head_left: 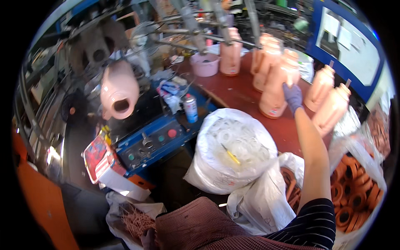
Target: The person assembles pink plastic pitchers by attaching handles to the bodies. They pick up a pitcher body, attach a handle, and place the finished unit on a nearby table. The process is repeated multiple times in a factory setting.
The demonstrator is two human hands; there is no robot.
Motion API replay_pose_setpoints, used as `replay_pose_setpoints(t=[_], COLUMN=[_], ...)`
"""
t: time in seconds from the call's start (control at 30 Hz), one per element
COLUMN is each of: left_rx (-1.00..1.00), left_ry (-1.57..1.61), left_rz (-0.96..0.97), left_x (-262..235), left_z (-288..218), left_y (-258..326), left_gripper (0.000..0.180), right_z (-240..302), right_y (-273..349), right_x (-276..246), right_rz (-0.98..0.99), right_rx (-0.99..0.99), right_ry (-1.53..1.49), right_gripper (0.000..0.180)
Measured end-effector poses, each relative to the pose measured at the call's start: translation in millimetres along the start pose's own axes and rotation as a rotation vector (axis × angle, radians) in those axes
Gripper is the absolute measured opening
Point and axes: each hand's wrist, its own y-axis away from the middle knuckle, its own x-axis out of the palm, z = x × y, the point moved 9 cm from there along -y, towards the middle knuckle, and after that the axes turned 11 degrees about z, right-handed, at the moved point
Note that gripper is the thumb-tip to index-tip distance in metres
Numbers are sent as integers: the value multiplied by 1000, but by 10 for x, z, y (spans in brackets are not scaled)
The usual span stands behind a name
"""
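My right hand [293, 97], in a purple-grey glove, is on the side of a large pink plastic bottle [275, 89] with a ribbed neck. The bottle stands upright on the reddish-brown table [246, 106]; some of my fingers are hidden against it. More pink bottles [230, 52] stand behind it, and two with thin stems at their necks [320, 88] are to its right. Low at the lower edge, my gloved left hand [149, 238] is beside a bag of thin pink strips [135, 223]. Its fingers are too dark and cut off to read.
A pink hollow moulding [119, 85] hangs at the machine on the left, above a blue control panel [156, 143]. A spray can [190, 108] stands there. White sack [233, 183] holds clear rings and a yellow-handled tool [232, 156]. Orange-brown rings [354, 187] fill a bag at right.
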Motion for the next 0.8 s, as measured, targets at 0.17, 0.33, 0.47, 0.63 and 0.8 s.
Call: replay_pose_setpoints(t=[0.17,0.33,0.47,0.63,0.8], left_rx=[90,208,123,76,83], left_ry=[-355,-437,-358,-205,-42], left_rz=[-57,-103,-157,-112,16], left_x=[572,697,595,422,255], left_z=[-248,-193,55,327,216], left_y=[591,347,320,257,110], left_gripper=[30,32,31,31,28], right_z=[-690,-1350,-866,179,1295], right_y=[-892,-1687,-1181,-93,389], right_x=[1080,1926,2741,2643,1765], right_rz=[195,428,610,565,353], right_rx=[-77,-188,-221,-300,-540], right_ry=[-50,-382,-435,-242,-258], right_gripper=[47,57,56,43,31])
